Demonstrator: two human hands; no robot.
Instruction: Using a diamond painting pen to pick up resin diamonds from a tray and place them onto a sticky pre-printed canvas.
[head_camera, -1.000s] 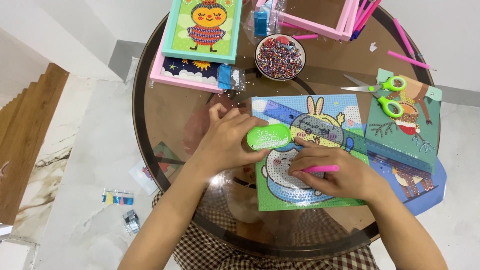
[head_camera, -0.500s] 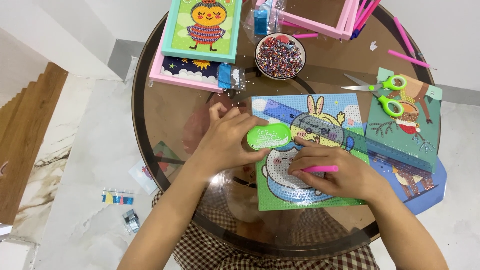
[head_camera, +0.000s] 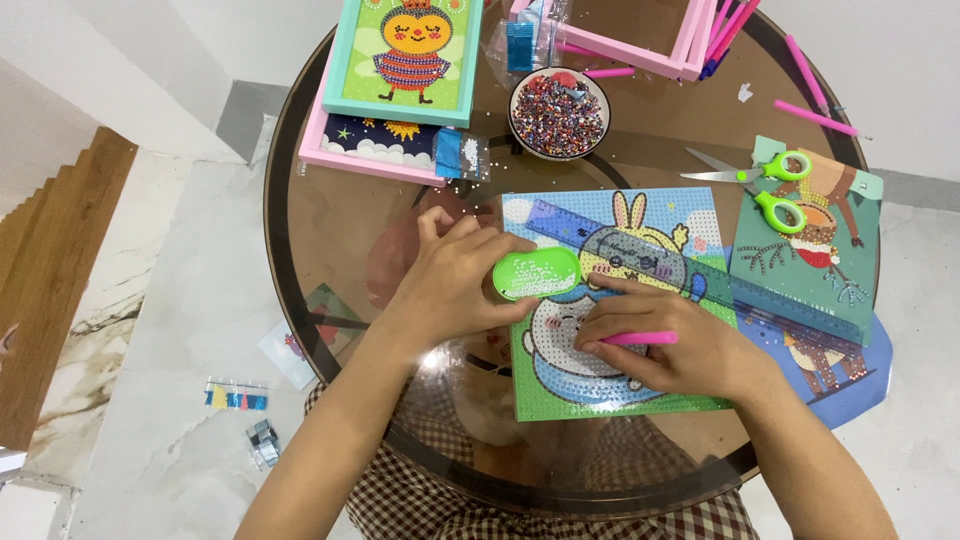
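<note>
while my right hand (head_camera: 690, 350) is curled shut around a slim pink plastic pen (head_camera: 640, 338), its tip points toward nine o'clock and sits on the white dotted belly of the square rabbit bead-picture canvas (head_camera: 560, 390), a writing grip that seems meant for exact placing. my left hand (head_camera: 455, 280) lies at nine o'clock of the right, fingers loosely bent and pinching the rim of a small green oval plastic tray (head_camera: 537, 273) of white beads, apparently held steady on the canvas corner so beads stay near the pen. a blue translucent plastic ruler (head_camera: 700, 275) runs slantwise across the canvas toward three o'clock. at twelve o'clock stands a round white bowl (head_camera: 559, 113) of mixed coloured beads, near enough to reach. green-handled metal scissors (head_camera: 770, 190) rest at two o'clock on a teal reindeer canvas (head_camera: 850, 270). framed pictures in a mint and pink frame stack (head_camera: 400, 100) sit at eleven o'clock, clear of the work. all rests on the round brown glass table (head_camera: 330, 220).
</note>
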